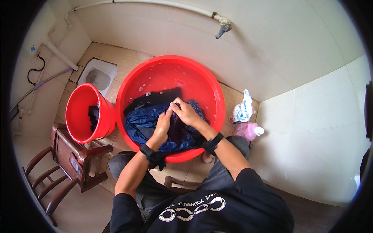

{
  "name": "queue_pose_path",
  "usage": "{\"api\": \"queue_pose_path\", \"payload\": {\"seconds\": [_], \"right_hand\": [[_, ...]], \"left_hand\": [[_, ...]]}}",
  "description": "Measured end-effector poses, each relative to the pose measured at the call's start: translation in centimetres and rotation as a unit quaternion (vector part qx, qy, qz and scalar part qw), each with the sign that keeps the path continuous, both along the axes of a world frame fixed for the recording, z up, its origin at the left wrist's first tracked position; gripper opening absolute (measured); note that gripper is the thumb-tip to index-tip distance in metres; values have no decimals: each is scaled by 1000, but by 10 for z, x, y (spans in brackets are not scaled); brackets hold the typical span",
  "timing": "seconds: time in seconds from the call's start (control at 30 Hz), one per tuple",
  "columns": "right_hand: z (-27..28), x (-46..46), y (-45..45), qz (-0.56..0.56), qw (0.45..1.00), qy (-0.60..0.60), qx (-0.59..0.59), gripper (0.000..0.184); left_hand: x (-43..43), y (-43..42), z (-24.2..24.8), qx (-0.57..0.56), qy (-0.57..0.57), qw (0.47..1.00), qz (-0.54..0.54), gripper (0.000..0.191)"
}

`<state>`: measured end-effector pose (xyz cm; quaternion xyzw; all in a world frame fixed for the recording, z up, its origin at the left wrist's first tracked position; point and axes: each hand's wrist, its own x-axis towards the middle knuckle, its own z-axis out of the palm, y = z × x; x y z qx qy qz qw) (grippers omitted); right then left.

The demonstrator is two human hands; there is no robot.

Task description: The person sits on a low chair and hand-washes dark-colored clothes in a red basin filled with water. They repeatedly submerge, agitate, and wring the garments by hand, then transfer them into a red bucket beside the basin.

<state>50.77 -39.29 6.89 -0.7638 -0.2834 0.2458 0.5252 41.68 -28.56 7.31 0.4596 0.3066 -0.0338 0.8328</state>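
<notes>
A large round red plastic tub [218,99] holds water with some suds and a heap of wet clothes. My left hand [163,125] and my right hand [186,112] meet above the heap, both shut on a dark purple garment [177,129] that hangs down between them. Around it lie a shiny blue garment [140,119], a black cloth [163,94] and a dark dotted cloth [195,106], partly under water. My right hand's fingers partly hide the gripped cloth. Both wrists wear black bands.
A red bucket [74,116] with dark cloth inside stands left of the tub, by a wooden chair [65,157] and a squat toilet [102,72]. Right of the tub are a white plastic pouch [243,109] and a pink bottle [246,130]. A tap [224,27] juts from the wall.
</notes>
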Motion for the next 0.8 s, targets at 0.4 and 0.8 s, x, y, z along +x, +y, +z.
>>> {"api": "queue_pose_path", "payload": {"seconds": [0.4,0.8], "right_hand": [[-52,86,-88,-262,957,-45,117,27],[-252,29,-128,-36,876,-142,-459,28]], "left_hand": [[2,31,61,248,-75,964,-64,49],[-10,21,40,134,-37,977,-164,34]]}}
